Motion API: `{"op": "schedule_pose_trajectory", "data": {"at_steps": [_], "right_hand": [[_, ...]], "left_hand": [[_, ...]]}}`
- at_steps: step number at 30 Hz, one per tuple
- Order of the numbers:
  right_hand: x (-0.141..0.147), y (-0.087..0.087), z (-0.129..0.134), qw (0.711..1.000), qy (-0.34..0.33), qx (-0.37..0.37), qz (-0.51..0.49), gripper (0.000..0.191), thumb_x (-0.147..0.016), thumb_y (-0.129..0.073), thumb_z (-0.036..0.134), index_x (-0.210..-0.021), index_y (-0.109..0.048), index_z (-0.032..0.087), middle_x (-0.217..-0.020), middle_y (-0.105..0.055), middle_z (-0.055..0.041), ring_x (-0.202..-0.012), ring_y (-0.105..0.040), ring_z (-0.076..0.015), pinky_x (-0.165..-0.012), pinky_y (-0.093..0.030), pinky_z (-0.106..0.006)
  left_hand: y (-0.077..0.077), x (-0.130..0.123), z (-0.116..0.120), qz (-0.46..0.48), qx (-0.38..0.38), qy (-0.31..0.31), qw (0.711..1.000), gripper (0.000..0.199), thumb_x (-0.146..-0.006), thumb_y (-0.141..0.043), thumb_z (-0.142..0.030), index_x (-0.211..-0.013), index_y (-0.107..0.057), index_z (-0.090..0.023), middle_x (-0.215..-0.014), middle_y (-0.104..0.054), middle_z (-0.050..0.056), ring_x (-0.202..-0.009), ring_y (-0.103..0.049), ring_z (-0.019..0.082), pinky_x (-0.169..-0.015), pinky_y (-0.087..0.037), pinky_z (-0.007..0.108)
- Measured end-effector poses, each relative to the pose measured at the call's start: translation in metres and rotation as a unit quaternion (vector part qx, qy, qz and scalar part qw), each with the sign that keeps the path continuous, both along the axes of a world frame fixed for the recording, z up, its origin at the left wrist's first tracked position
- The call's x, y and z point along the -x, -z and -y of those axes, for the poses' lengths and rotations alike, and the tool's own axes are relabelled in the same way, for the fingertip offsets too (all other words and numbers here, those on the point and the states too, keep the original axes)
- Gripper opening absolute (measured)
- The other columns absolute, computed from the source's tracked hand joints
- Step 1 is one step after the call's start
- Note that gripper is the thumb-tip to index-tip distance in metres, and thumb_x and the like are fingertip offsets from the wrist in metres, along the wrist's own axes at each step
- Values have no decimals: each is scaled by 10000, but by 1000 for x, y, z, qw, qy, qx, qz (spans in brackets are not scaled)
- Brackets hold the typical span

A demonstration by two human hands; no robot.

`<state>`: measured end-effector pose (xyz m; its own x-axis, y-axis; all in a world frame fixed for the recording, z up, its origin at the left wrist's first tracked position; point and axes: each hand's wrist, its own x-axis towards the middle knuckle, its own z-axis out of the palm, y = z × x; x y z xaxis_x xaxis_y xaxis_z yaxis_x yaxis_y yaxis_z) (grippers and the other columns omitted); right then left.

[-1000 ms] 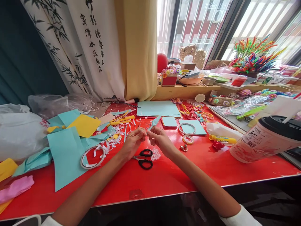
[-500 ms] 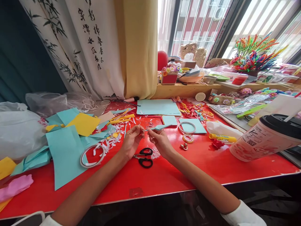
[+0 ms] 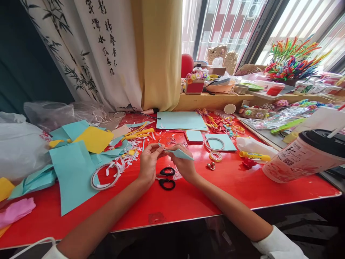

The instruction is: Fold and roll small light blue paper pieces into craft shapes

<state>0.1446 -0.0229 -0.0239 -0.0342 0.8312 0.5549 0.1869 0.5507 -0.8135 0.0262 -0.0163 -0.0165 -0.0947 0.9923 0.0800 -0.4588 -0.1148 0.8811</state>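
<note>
Over the middle of the red table, my left hand (image 3: 150, 161) and my right hand (image 3: 183, 163) come close together, fingertips nearly touching. Between them is a small piece of light blue paper (image 3: 182, 154), rolled or folded narrow toward the left hand. Its wider end sticks out over the right hand's fingers. Both hands pinch it, the left at the thin tip. Black-handled scissors (image 3: 167, 178) lie just below the hands, blades partly hidden by my left wrist. A roll of white tape (image 3: 105, 176) rests to the left on a large blue sheet (image 3: 72, 180).
Paper scraps and shreds (image 3: 126, 160) cover the left side beside a white plastic bag (image 3: 21, 144). Behind the hands are a stack of blue sheets (image 3: 182, 120) and small blue squares (image 3: 194, 136). A lidded cup (image 3: 304, 158) and a yellow glue stick (image 3: 254, 155) stand and lie right.
The blue paper has turned, its wide end now tilting down to the right over my right hand. My right hand's fingers have curled round more, and the view has shifted slightly.
</note>
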Motion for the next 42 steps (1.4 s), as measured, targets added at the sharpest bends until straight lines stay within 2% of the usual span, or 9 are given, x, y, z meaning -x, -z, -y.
{"op": "schedule_pose_trajectory", "data": {"at_steps": [5, 9, 14, 17, 21, 27, 35, 39, 42], "right_hand": [[-10, 4, -9, 987, -29, -115, 109, 127, -831, -528, 281, -870, -615, 196, -763, -552, -30, -670, -534, -121, -603, -428, -245], [-16, 5, -15, 974, -78, -148, 151, 142, -843, -509, 244, -924, -618, 201, -824, -578, -48, -716, -550, -128, -631, -431, -251], [-16, 2, -15, 994, -78, -36, 72, 119, -787, -586, 292, -820, -638, 190, -731, -555, -23, -579, -508, -109, -526, -410, -245], [-13, -1, -14, 993, -97, 63, -36, 153, -769, -598, 327, -807, -629, 183, -624, -504, 12, -492, -456, -92, -456, -372, -233], [-7, -7, -11, 964, -150, 141, -168, 152, -755, -616, 316, -750, -624, 164, -525, -472, 33, -467, -418, -78, -455, -338, -222], [1, -13, -3, 892, -178, 247, -333, 184, -688, -685, 310, -735, -629, 142, -600, -465, 29, -477, -376, -39, -412, -290, -185], [5, -16, 5, 863, -182, 309, -356, 215, -637, -725, 298, -658, -607, 120, -618, -477, 18, -470, -377, -25, -386, -255, -170], [5, -13, 4, 883, -172, 293, -325, 238, -639, -721, 317, -622, -581, 125, -574, -472, 28, -453, -373, -30, -386, -247, -181], [3, -10, 1, 899, -185, 283, -280, 240, -659, -705, 329, -611, -578, 131, -522, -458, 35, -435, -372, -39, -395, -249, -194]], "left_hand": [[-3, 5, -4, -63, -14, -31, 997, 212, -617, -714, -256, -740, -606, -121, -658, -636, 3, -550, -599, 108, -606, -513, 264], [-2, 8, -7, -112, -25, -46, 992, 204, -624, -703, -279, -734, -643, -117, -593, -618, 0, -533, -582, 114, -570, -513, 265], [-2, 10, -10, -157, -69, -22, 985, 191, -649, -692, -276, -768, -647, -134, -646, -625, -1, -581, -584, 111, -601, -494, 247], [-2, 9, -9, -94, -67, 22, 993, 203, -667, -689, -260, -824, -624, -150, -765, -635, 4, -662, -594, 103, -678, -483, 245], [-3, 5, -5, 2, -49, 84, 995, 216, -672, -693, -225, -859, -607, -158, -827, -602, -1, -734, -572, 84, -744, -462, 228], [-13, 6, 3, -105, -163, 83, 978, 217, -700, -662, -165, -900, -587, -205, -834, -557, -6, -833, -530, 99, -744, -450, 198], [-10, 9, 5, -217, -208, 10, 954, 311, -757, -595, -178, -1054, -531, -248, -821, -551, -10, -797, -541, 109, -770, -451, 238], [-11, 15, 4, -269, -216, 10, 939, 263, -763, -557, -131, -1003, -542, -237, -797, -547, -18, -785, -538, 104, -767, -437, 238], [-16, 22, -2, -261, -192, 66, 944, 258, -726, -592, -120, -958, -532, -215, -753, -572, -24, -751, -553, 107, -739, -437, 243]]}}
